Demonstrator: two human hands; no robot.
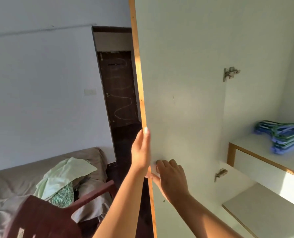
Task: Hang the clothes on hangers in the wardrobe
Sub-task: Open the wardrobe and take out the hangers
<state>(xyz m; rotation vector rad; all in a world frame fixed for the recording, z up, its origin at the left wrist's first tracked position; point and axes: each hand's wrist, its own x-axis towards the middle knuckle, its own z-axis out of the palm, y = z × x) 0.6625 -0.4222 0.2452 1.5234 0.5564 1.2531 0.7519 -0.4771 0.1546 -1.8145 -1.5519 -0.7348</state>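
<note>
Wardrobe door (180, 83): swung open, inner white face toward camera; wood-coloured edge band running from 12 o'clock down to 6 o'clock through frame centre; two metal hinges (230, 73) along its hinge side at 3 o'clock.
Left hand (140, 152): at frame centre, on the door's free edge; thumb tip lying along the inner face, remaining fingers hidden behind the door; appears wrapped round the edge, though grip on the far side cannot be seen.
Right hand (172, 179): just right of the left hand, at 5 o'clock from centre; fingers bent against the inner face, thumb hooked at the door's edge; holding the door there; small pale patch under the fingertips, nature unclear.
Hangers (285, 136): blue and green stack, lying flat on a white shelf (245, 140) inside the wardrobe at 3 o'clock; blurred, count not readable.
Clothes (64, 176): heaped on the bed (9, 182) at 8 o'clock, well apart from the wardrobe; pale green piece on top, green-and-white patterned piece beneath.
Chair (45, 219): dark red wood, at 7 o'clock, between camera and bed; arm reaching up toward the clothes heap.
Room door (118, 88): dark brown, shut, at 10 o'clock behind the wardrobe door's edge; white squiggle marks on it.
Wall switch (90, 92): pale plate on the wall at 9 o'clock.
</note>
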